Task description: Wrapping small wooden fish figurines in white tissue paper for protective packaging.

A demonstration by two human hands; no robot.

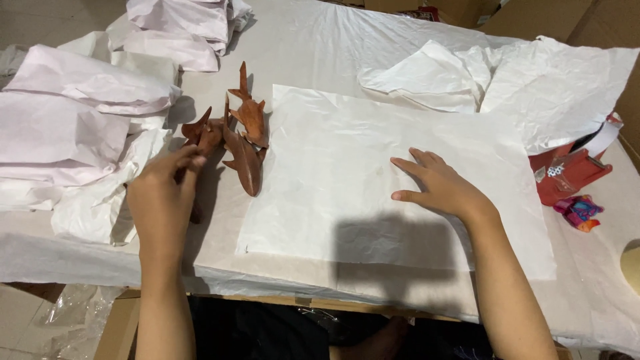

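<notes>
The left hand (163,193) closes its fingers on a carved wooden shark (203,137), reddish brown, lying just left of the flat white wrapping sheet (373,173). Two more wooden sharks (248,143) lie touching each other at that sheet's left edge. The right hand (440,187) rests open and flat on the sheet, fingers spread, holding nothing.

To do this well, I judge the carving should be lifted by its thick body, not by the thin fins or tail, while the flat hand pins the paper so it does not slide on the bench (313,53).

Left of the sheet sit finished bundles in white and pale pink paper (73,113). Beyond its far right corner lies loose crumpled paper (533,87). Right of the sheet stands a red tape dispenser (570,175), a small multicoloured wrapper (579,212) beside it, with brown cardboard boxes (533,17) behind.
</notes>
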